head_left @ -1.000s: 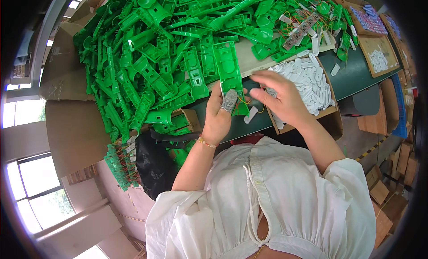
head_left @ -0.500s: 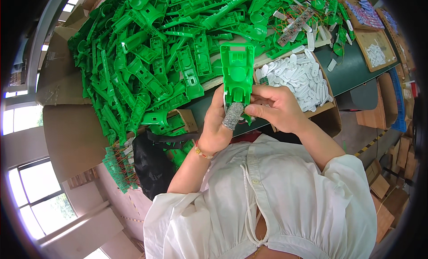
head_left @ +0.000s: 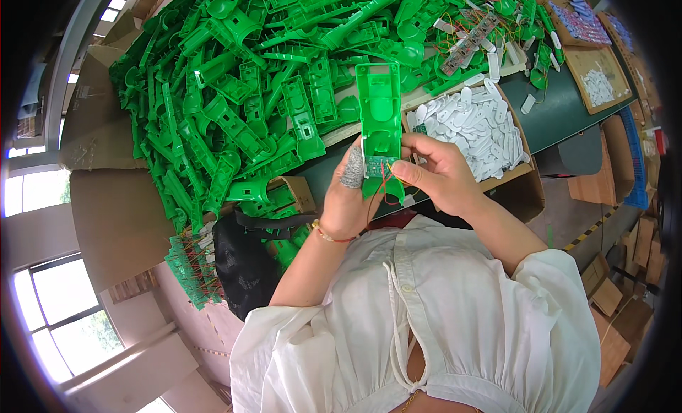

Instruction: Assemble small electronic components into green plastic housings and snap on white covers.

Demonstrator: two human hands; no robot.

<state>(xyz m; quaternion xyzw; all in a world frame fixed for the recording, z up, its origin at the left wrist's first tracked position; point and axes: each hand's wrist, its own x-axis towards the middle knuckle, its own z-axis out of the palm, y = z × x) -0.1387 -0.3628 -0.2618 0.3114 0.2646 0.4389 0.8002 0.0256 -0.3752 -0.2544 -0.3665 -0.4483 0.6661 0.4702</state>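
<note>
A long green plastic housing [head_left: 381,104] stands up between my hands, its hollow inside toward me. My left hand [head_left: 346,198] is wrapped round its lower left side, with a grey covering on the thumb. Across the lower part of the housing lies a small green circuit board [head_left: 378,165], from which thin red and yellow wires [head_left: 386,184] hang down. My right hand [head_left: 442,171] grips the housing's lower right side, its thumb close to the board and wires. The fingers behind the housing are partly hidden.
A large heap of green housings [head_left: 234,93] covers the bench ahead and to the left. White plastic pieces [head_left: 469,129] fill a cardboard box at right. Wired boards [head_left: 472,44] lie behind it. Bundled green boards [head_left: 188,271] stand low at left beside a black bag [head_left: 245,264].
The housing has tilted, showing more of its inside. My left thumb has moved off its middle to the left edge, uncovering the circuit board and wires.
</note>
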